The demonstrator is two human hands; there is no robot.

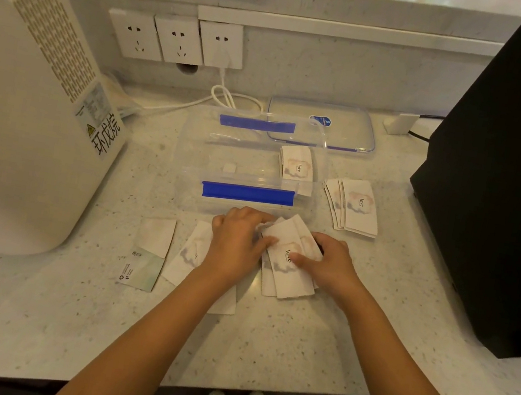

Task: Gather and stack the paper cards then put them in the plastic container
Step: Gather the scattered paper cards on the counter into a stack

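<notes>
Both hands' fingers (267, 242) grasp loose cards (289, 265); clear container (200, 138) holds a card stack (295, 167).

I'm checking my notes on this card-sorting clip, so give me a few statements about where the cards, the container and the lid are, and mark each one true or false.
1. Both hands, left hand and right hand, are on a bunch of cards on the counter. True.
2. The plastic container has its lid on. False: the lid lies on the counter behind it and the container is open.
3. Some cards are already inside the container. True.
4. The counter to the right of the container is bare. False: a small stack of cards lies there.
5. Loose cards lie left of the hands. True.
</notes>
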